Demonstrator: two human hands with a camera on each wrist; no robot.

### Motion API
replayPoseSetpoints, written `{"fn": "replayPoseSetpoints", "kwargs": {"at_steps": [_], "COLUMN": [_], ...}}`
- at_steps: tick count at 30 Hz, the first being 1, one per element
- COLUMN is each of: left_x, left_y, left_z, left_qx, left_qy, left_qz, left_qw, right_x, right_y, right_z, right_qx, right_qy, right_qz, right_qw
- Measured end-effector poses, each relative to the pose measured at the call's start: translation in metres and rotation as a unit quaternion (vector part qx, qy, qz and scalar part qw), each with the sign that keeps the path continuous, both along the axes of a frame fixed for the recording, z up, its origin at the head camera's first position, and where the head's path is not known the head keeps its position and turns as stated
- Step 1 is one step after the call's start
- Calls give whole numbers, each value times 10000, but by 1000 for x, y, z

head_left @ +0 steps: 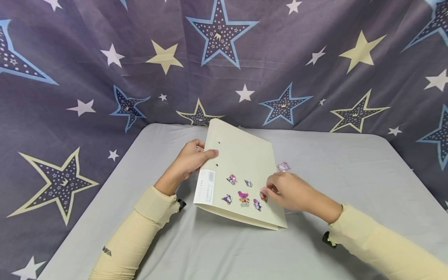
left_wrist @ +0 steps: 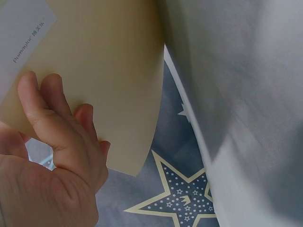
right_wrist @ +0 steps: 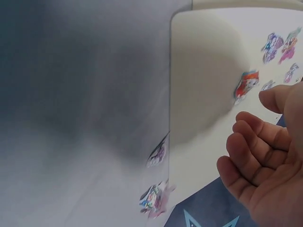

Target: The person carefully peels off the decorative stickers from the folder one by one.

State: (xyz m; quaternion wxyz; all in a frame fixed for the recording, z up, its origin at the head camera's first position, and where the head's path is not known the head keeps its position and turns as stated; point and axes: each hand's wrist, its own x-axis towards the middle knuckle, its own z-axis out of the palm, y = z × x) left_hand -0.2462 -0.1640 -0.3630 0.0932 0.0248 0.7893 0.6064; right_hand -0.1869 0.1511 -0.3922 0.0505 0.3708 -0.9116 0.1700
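Note:
A cream file folder point(head_left: 241, 151) with two small holes and a white barcode label point(head_left: 206, 186) is held tilted up over the bed. My left hand point(head_left: 190, 160) grips its left edge, thumb on the front; in the left wrist view the fingers point(left_wrist: 61, 127) lie against the back. Several cartoon character stickers point(head_left: 244, 198) are on the lower front. At the folder's right side, my right hand point(head_left: 292, 190) is beside a red sticker point(right_wrist: 246, 86). The right wrist view shows its thumb close to that sticker, its fingers loosely bent and nothing between them.
Beyond the folder's right edge, a pink sticker piece point(head_left: 283, 167) lies on the grey sheet point(head_left: 350, 167); the right wrist view shows another small sticker point(right_wrist: 157, 153) near it. A dark curtain with stars point(head_left: 280, 46) hangs behind and along the sides of the bed.

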Motion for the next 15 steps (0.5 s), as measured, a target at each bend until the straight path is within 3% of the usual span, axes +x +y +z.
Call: {"fn": "replayPoseSetpoints", "kwargs": {"at_steps": [15], "left_x": [-1], "left_y": [-1], "left_z": [-2], "left_qx": [30], "left_qy": [103], "left_qz": [-6], "left_qw": [9999], "right_x": [5], "right_y": [-10], "right_z": [2], "right_qx": [-50], "right_qy": [-304], "right_qz": [87], "right_qw": [9995]}}
